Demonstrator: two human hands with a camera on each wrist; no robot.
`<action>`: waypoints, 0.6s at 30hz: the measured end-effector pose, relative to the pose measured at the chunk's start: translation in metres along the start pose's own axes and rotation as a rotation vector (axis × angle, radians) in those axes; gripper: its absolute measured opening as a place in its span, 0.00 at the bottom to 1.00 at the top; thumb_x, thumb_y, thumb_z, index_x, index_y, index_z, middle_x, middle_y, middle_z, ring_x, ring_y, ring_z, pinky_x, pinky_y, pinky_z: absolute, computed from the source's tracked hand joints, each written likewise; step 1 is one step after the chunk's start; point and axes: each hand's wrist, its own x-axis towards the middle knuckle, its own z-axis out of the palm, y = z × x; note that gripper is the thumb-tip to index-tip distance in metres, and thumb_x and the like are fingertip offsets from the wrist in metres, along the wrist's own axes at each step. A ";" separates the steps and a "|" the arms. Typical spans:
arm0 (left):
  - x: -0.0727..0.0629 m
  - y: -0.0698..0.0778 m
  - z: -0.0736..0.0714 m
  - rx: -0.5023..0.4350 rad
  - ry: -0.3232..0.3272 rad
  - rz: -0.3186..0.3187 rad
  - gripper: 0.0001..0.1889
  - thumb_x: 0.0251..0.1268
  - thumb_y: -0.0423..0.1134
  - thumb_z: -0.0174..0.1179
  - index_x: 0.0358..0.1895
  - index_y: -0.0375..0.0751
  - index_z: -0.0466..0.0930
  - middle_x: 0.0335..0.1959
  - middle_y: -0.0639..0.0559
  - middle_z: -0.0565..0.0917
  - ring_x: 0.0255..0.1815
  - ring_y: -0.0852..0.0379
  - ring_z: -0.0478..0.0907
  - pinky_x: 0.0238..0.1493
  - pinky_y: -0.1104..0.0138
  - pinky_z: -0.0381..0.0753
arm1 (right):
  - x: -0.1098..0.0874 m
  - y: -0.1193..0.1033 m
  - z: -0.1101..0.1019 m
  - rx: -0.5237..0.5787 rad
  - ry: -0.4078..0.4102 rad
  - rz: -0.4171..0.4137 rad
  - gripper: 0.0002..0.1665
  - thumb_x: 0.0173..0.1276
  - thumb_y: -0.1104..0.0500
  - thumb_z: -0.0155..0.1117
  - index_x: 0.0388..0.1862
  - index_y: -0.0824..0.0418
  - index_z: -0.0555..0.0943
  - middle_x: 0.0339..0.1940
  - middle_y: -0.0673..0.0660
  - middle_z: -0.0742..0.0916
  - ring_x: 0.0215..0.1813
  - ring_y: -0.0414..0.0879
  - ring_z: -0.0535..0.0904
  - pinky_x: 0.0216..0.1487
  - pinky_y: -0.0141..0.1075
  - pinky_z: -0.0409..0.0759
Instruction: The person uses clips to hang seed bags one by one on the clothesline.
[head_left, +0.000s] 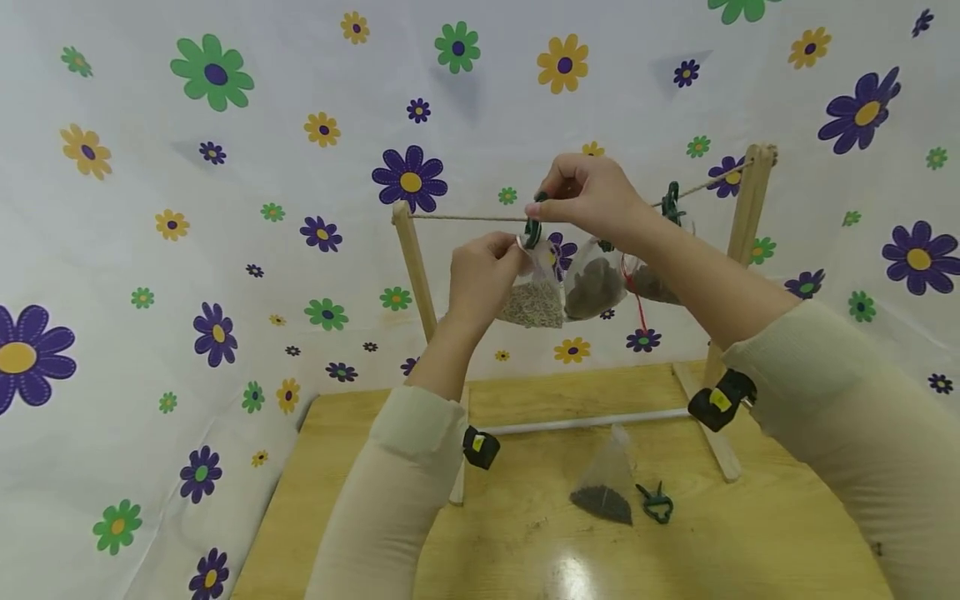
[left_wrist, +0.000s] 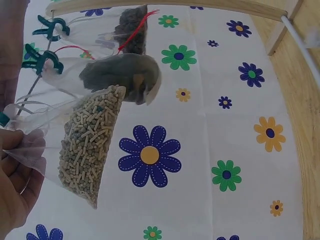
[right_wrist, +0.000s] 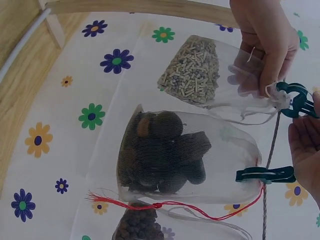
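Pinching the pellet bag [head_left: 534,296] by its top, the left hand [head_left: 480,275] held it under the string [head_left: 465,218] while the right hand [head_left: 588,196] squeezed a green clip [head_left: 532,229] there.

You've got a wooden table [head_left: 750,533] w/ a flower-print cloth [head_left: 225,250] as backdrop. On the tabletop: a loose mesh bag of dark stuff [head_left: 603,492], w/ a spare green clip [head_left: 656,502] just beside it on its right. Two more filled bags hang clipped on the string: dark chunks [right_wrist: 165,155] and, next along, a red-tied bag of small dark pellets [right_wrist: 140,225].
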 end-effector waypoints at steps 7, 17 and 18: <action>0.004 0.001 -0.005 -0.040 -0.013 -0.053 0.11 0.62 0.35 0.53 0.30 0.36 0.85 0.24 0.48 0.85 0.22 0.60 0.69 0.23 0.72 0.65 | 0.001 -0.003 0.001 -0.043 -0.003 0.032 0.09 0.61 0.59 0.68 0.31 0.61 0.77 0.34 0.52 0.81 0.37 0.43 0.78 0.38 0.33 0.73; -0.002 -0.003 -0.001 -0.033 -0.082 -0.056 0.12 0.65 0.37 0.53 0.32 0.37 0.85 0.25 0.48 0.85 0.25 0.58 0.73 0.27 0.71 0.69 | 0.001 -0.003 0.000 -0.178 -0.139 0.083 0.21 0.60 0.56 0.69 0.48 0.65 0.75 0.44 0.59 0.82 0.49 0.49 0.79 0.50 0.39 0.76; -0.003 -0.004 0.000 -0.036 -0.086 -0.060 0.11 0.65 0.37 0.53 0.33 0.37 0.85 0.26 0.48 0.85 0.27 0.58 0.74 0.28 0.71 0.70 | 0.000 -0.004 -0.001 -0.196 -0.158 0.087 0.23 0.60 0.56 0.69 0.50 0.66 0.74 0.46 0.60 0.82 0.51 0.49 0.79 0.53 0.40 0.76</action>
